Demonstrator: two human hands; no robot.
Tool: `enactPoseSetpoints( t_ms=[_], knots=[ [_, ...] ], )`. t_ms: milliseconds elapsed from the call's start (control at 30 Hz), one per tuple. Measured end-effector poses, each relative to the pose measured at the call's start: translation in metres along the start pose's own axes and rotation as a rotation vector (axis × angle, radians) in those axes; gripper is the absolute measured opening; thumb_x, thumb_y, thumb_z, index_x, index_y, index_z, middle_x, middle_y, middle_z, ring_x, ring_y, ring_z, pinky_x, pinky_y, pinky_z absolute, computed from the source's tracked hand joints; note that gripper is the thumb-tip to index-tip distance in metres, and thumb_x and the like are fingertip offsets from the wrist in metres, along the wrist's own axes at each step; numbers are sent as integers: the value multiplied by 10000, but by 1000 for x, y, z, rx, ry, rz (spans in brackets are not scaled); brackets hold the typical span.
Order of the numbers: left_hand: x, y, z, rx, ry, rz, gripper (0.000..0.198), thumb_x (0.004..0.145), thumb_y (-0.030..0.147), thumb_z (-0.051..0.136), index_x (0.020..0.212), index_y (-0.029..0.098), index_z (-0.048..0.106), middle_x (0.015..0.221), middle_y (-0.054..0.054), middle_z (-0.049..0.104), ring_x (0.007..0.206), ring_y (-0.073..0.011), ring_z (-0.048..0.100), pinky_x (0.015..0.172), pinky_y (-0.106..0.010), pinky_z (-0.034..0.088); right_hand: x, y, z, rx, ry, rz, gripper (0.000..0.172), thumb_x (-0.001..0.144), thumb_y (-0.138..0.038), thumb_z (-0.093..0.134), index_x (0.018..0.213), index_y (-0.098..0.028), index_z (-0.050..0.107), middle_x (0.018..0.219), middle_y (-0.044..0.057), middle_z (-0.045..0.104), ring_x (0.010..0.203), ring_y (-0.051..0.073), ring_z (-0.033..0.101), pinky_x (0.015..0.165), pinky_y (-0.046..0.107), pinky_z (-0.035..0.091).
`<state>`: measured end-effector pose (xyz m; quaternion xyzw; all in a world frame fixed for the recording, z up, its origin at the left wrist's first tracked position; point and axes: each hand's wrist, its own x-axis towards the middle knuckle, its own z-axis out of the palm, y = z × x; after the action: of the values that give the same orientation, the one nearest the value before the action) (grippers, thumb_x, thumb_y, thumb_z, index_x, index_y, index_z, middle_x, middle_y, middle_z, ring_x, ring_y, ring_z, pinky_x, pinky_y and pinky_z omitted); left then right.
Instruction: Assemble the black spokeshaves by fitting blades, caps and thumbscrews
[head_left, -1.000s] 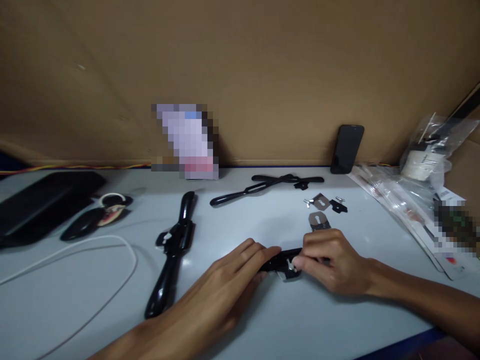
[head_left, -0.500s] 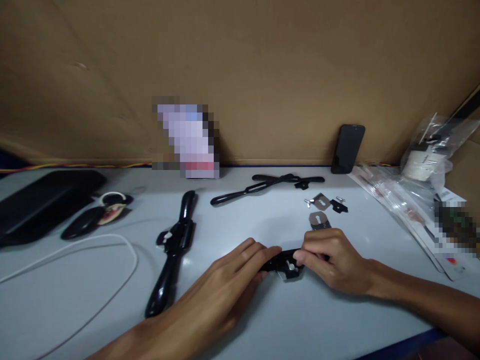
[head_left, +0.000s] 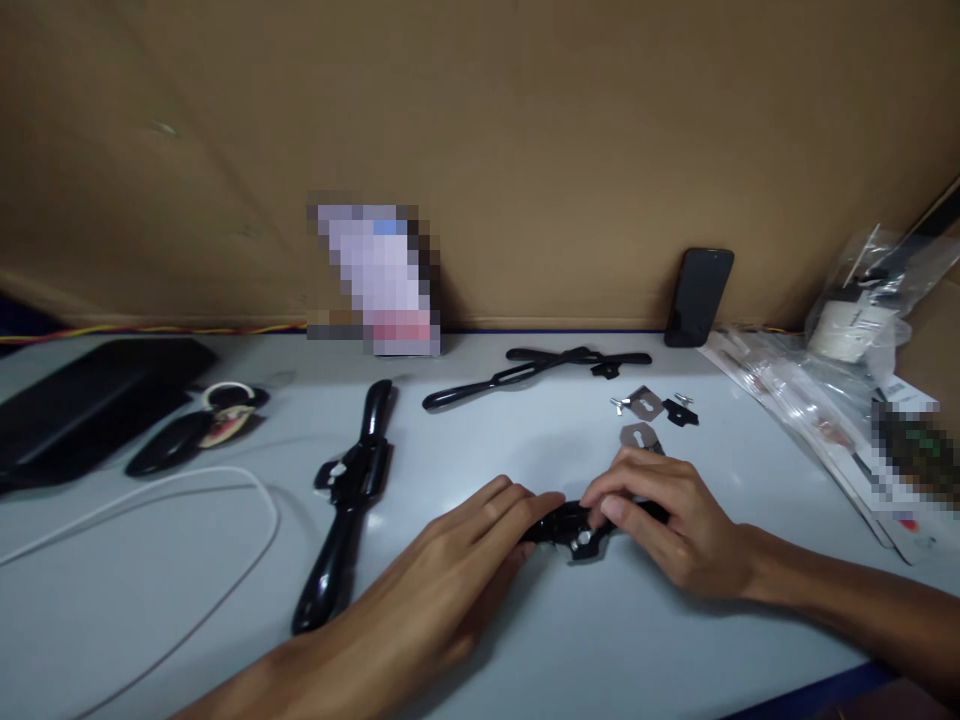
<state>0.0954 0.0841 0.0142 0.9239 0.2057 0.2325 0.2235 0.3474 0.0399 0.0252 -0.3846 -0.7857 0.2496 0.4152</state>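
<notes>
A black two-handled tool [head_left: 566, 522] lies low over the table in front of me, with a dark plate and a silver screw at its middle. My left hand [head_left: 476, 545] is closed round its left end. At the tool's right part, my right hand [head_left: 664, 520] has its thumb and bent fingers near the screw; whether the fingertips press on it is hard to tell. Beyond my right hand rest a steel blade [head_left: 639, 437], another blade [head_left: 645, 403], a black plate [head_left: 681, 412] and small silver screws [head_left: 619, 406].
An assembled black tool [head_left: 349, 500] lies left of my hands. Two black tool bodies [head_left: 525, 372] cross at the back. A black case [head_left: 97, 405], a key fob [head_left: 169, 445] and a white cable [head_left: 262, 490] are left; a phone [head_left: 699, 298] and plastic packages [head_left: 817, 430] are right.
My right hand's fingers have shifted and spread a little around the screw, uncovering more of the tool's middle. My left hand keeps its place.
</notes>
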Motion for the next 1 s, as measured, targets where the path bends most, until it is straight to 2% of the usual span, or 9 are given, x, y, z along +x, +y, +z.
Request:
enactPoseSetpoints(
  t_ms=[133,300,433,567,700,800,867,933,1000],
  knots=[
    [-1,0,1,-4,-24,-11,474,1028,21,416,1431,254,505,1085,-55,688,939,-211,698,777,-312,614,0,0,0,29,35,48,234,1080,-192,507,929,-191,685,675,-23,662,669,147,585,682,296,473],
    [-2,-1,2,-6,-13,-22,496,1023,6,420,1438,262,510,1084,-50,686,942,-203,696,796,-298,603,-1,0,-1,47,50,69,181,1066,-186,541,1006,-186,711,835,27,757,814,174,654,779,331,515],
    [-3,-3,3,-14,-27,-29,524,1022,3,420,1460,280,496,1109,-44,678,973,-201,686,815,-296,593,0,1,-4,89,-53,24,236,1097,-172,504,1164,-165,730,1043,81,804,995,197,672,883,368,538],
    [-4,-3,3,-20,-41,-30,522,1028,6,412,1466,278,489,1101,-44,671,962,-201,680,797,-293,584,1,3,-5,59,-148,-34,289,1110,-146,476,1253,-198,721,1052,69,818,1057,225,641,921,414,525],
    [-3,-1,1,-17,-34,-32,496,1033,20,418,1451,275,499,1101,-46,679,959,-203,688,804,-293,590,0,5,-5,31,-108,9,250,1109,-170,493,1169,-204,733,958,55,803,964,219,663,903,422,502],
    [-2,0,0,-6,-20,-19,479,1029,23,425,1431,268,514,1096,-49,692,947,-207,697,794,-292,595,0,5,-5,92,-92,34,245,1110,-186,487,1130,-201,731,877,30,816,927,210,682,928,427,485],
    [-1,0,-1,-1,-17,-14,473,1029,26,429,1426,265,522,1100,-53,698,950,-213,701,798,-300,600,2,4,-6,144,-75,103,249,1108,-199,486,1107,-204,735,827,18,815,907,209,699,928,426,490],
    [-1,0,-1,-4,-12,-14,480,1030,28,431,1434,270,523,1091,-49,698,943,-213,702,795,-304,605,3,4,-8,150,-51,156,208,1083,-211,531,1086,-210,739,845,24,807,910,214,701,908,420,504],
    [-1,-1,0,-6,-12,-11,504,1026,21,432,1452,276,519,1089,-47,698,943,-211,702,793,-303,608,3,5,-9,91,-56,133,120,1032,-220,622,1059,-216,738,918,40,790,954,226,682,909,424,507]
  ],
)
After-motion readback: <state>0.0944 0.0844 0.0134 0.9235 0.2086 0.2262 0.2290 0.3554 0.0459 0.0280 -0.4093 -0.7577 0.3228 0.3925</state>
